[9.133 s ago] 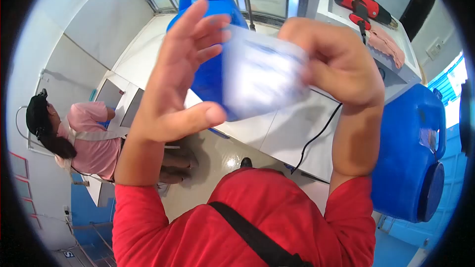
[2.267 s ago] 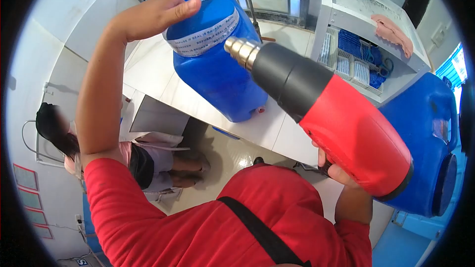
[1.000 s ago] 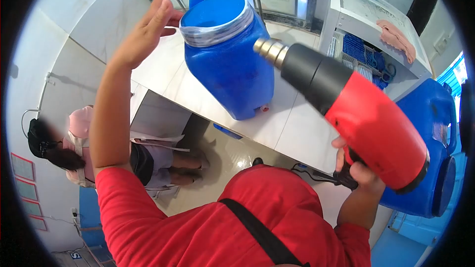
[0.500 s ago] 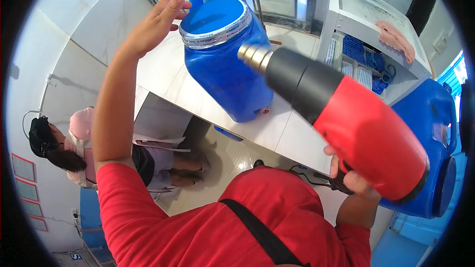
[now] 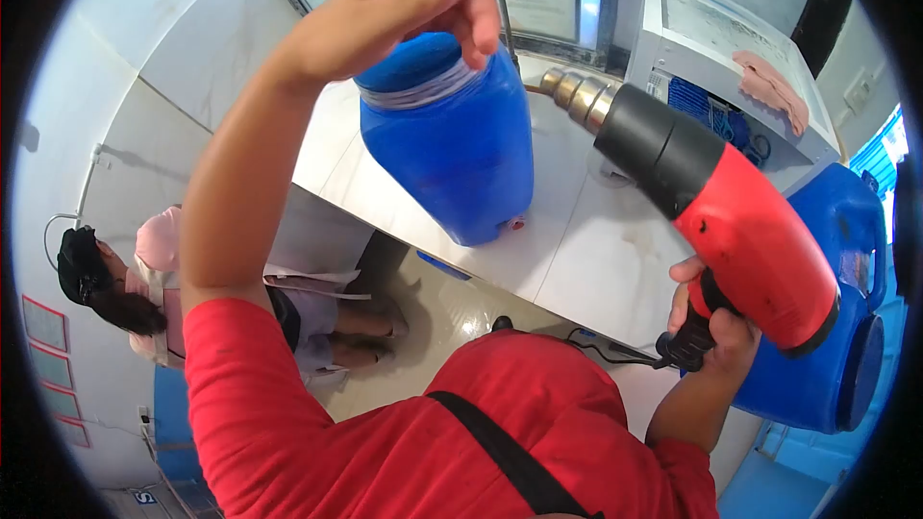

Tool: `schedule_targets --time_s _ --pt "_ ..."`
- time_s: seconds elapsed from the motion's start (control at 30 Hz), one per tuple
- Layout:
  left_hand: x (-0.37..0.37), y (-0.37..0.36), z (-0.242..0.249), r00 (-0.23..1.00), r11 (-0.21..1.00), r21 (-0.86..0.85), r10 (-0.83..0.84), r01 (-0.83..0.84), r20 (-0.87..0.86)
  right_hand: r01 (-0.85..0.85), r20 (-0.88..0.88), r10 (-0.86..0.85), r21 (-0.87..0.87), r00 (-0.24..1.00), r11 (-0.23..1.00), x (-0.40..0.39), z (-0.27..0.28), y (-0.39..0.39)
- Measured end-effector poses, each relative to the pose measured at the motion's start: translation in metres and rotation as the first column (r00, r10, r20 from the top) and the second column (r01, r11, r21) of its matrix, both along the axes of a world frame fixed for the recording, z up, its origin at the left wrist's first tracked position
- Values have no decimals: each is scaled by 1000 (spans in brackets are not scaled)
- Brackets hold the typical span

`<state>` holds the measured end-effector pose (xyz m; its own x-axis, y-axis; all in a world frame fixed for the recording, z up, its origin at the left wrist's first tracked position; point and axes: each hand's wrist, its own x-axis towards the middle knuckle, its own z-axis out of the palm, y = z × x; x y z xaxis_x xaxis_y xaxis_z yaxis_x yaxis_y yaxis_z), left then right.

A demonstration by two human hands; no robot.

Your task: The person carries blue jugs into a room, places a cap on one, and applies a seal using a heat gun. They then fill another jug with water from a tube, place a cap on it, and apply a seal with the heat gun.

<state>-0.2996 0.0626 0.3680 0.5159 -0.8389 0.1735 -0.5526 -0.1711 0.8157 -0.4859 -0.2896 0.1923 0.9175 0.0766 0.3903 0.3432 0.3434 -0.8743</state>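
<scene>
My right hand (image 5: 716, 327) grips the black handle of a red and black heat gun (image 5: 750, 240), whose metal nozzle points up and left, to the right of a blue plastic drum (image 5: 461, 154). The drum stands upright on the white counter (image 5: 596, 231), with a printed band (image 5: 423, 91) around its neck just under the blue lid. Over the lid is my left hand (image 5: 404, 14), fingers apart and bent, hiding part of the lid. Nothing is held in it.
A second blue drum (image 5: 817, 365) lies at the right. Behind the counter stands a white cabinet (image 5: 663, 34) with baskets and a pink cloth (image 5: 769, 91) on it. At the left sits a person (image 5: 159, 279) in pink. A cable hangs from the heat gun.
My left hand has moved right across the drum's lid and nearer the camera. The heat gun has shifted right, away from the drum.
</scene>
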Motion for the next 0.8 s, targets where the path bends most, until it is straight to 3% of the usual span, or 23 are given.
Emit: schedule_targets --time_s 0.03,0.07,0.1,0.13,0.17,0.2,0.33,0.4,0.43,0.5,0.63,0.7,0.77,0.8 --pt "-12 0 -1 994 980 -186 -85 71 -73 -29 30 30 -21 999 999 0 -1 -2" --pt "-40 -7 8 926 939 -2 339 -344 165 -56 62 58 -42 996 998 -1 -3 -3" --pt "-47 -3 -1 929 942 3 332 -337 165 -48 60 50 -38 997 998 -1 -2 -2" --pt "-49 7 -17 725 886 12 371 -463 580 7 63 -3 -65 998 998 -1 0 1" --pt "-46 17 -30 371 820 -44 305 -571 877 62 70 -55 -93 996 994 0 3 3" --pt "-41 28 -39 403 773 -11 343 -635 848 65 73 -59 -92 996 994 3 6 3" --pt "-33 92 -47 386 777 -70 386 -626 838 103 93 -93 -107 991 989 14 14 3" --pt "-36 111 -44 290 632 -96 479 -769 828 91 94 -82 -94 992 991 17 16 3" --pt "-37 112 -44 288 629 -97 480 -771 829 56 82 -49 -95 995 994 19 18 3" --pt "-41 108 -41 526 690 -154 660 -708 536 20 73 -13 -96 997 995 26 26 10" --pt "-45 65 -45 567 764 -200 602 -613 563 104 68 -99 -75 993 992 60 56 35" --pt "-42 52 -48 588 827 -164 508 -538 630 56 -45 -53 62 998 997 79 70 39" --pt "-47 49 -51 581 821 -171 517 -545 629 -87 -64 102 202 993 975 100 77 28" --pt "-48 52 -50 560 845 -156 465 -511 686 -125 -71 138 158 988 980 111 80 16"
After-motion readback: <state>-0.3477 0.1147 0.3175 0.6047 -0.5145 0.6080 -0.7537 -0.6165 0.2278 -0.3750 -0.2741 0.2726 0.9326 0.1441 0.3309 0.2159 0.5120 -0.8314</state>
